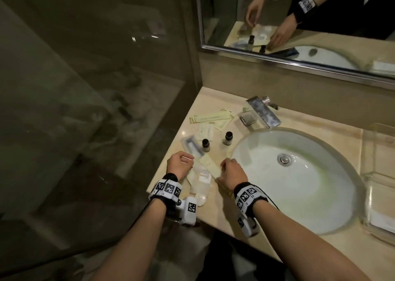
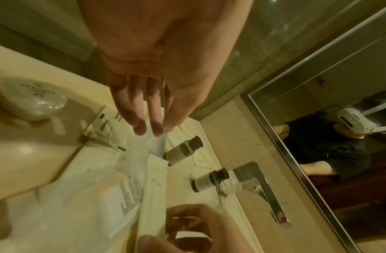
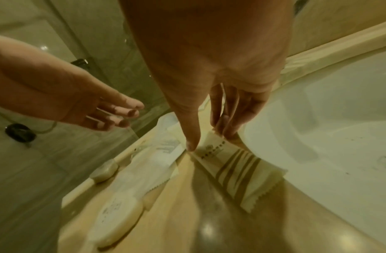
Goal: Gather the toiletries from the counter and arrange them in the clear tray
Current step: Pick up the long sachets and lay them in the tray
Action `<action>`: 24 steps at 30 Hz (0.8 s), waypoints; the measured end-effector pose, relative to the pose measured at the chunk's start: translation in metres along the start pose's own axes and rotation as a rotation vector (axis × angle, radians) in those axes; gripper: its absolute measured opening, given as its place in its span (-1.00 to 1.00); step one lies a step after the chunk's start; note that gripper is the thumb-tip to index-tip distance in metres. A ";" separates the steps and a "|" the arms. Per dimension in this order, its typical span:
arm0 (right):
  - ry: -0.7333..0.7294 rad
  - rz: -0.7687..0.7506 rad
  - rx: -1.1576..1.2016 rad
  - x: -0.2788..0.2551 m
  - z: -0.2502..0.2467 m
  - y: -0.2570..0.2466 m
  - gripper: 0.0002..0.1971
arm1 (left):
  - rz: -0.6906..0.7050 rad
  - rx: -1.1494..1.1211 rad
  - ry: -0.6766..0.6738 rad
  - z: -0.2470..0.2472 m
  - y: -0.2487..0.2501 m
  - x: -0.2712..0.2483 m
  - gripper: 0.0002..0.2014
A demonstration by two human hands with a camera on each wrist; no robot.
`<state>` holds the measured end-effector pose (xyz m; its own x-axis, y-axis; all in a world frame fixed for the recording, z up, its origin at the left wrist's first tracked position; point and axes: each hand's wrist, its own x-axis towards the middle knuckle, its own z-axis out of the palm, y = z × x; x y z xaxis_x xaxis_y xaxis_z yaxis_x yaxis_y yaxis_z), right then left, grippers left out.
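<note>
A long cream sachet (image 1: 210, 166) with brown stripes at one end (image 3: 237, 164) lies on the beige counter (image 1: 215, 214) left of the sink. My right hand (image 1: 224, 167) pinches it between thumb (image 3: 190, 145) and fingers (image 3: 227, 128). My left hand (image 1: 188, 159) hovers beside it with relaxed fingers (image 2: 139, 126), holding nothing, over a clear packet (image 2: 158, 147). Two small dark-capped bottles (image 1: 205, 145) (image 1: 228, 138) stand just beyond. More flat sachets (image 1: 210, 118) lie further back. The clear tray (image 1: 378, 174) sits right of the sink.
A white basin (image 1: 299, 186) fills the counter's middle, with a chrome faucet (image 1: 264, 114) and a small metal dish (image 1: 248, 118) behind it. White wrapped soaps (image 3: 116, 220) lie near the counter's front edge. A glass shower wall stands at the left, a mirror (image 1: 299, 24) behind.
</note>
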<state>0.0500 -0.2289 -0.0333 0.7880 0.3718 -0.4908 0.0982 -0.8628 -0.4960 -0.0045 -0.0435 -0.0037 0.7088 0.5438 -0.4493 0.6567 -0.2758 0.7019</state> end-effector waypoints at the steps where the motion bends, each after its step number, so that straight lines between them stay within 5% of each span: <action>1: 0.004 0.009 -0.026 0.002 0.003 -0.002 -0.49 | -0.003 -0.003 -0.003 -0.003 0.000 0.005 -0.84; 9: -0.112 0.031 0.114 0.015 -0.019 0.001 -0.87 | 0.060 0.032 -0.011 -0.014 0.020 0.048 -0.86; 12: -0.126 -0.028 0.195 0.013 -0.048 0.011 -0.73 | 0.125 0.060 0.024 -0.014 0.040 0.070 -0.90; 17: -0.028 -0.093 0.423 0.015 -0.095 0.013 -0.81 | 0.279 0.166 0.001 -0.003 0.073 0.113 -0.85; 24: 0.079 -0.052 0.655 0.038 -0.132 0.010 -0.83 | 0.416 0.413 -0.199 0.021 0.087 0.164 -0.48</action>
<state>0.1609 -0.2689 0.0372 0.8371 0.3594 -0.4124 -0.2329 -0.4479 -0.8632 0.1737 0.0050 -0.0279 0.9354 0.1773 -0.3060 0.3318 -0.7391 0.5862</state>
